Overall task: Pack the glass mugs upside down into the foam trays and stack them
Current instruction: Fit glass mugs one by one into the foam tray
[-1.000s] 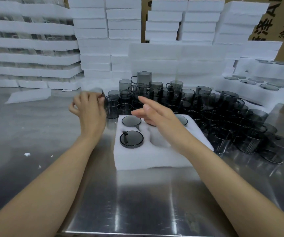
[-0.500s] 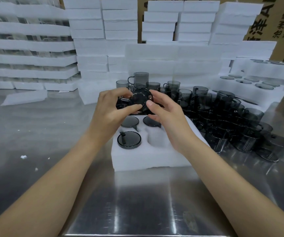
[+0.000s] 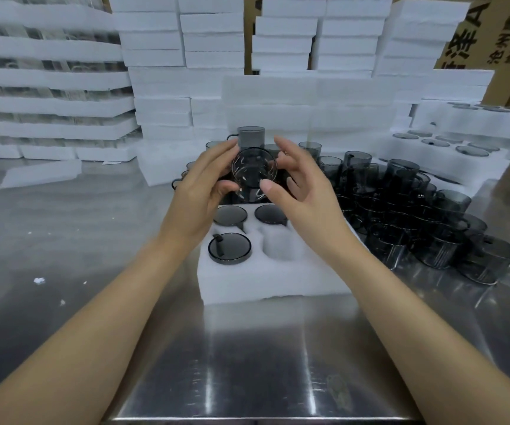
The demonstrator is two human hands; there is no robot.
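The left grip point(image 3: 204, 187) and right grip point(image 3: 304, 185) pinch a smoky glass mug point(image 3: 254, 167) between them, its axis toward the person, above the foam tray point(image 3: 278, 283); the empty pocket point(image 3: 279, 246) lies below, nearer the right grip.

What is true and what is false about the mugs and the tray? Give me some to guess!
1. The left hand and the right hand both hold one mug. True.
2. The tray is red. False: it is white foam.
3. One slot at the tray's front is empty. True.
4. The loose mugs stand left of the tray. False: they stand right of it and behind it.
5. The packed mugs sit mouth up. False: their bottoms face up.
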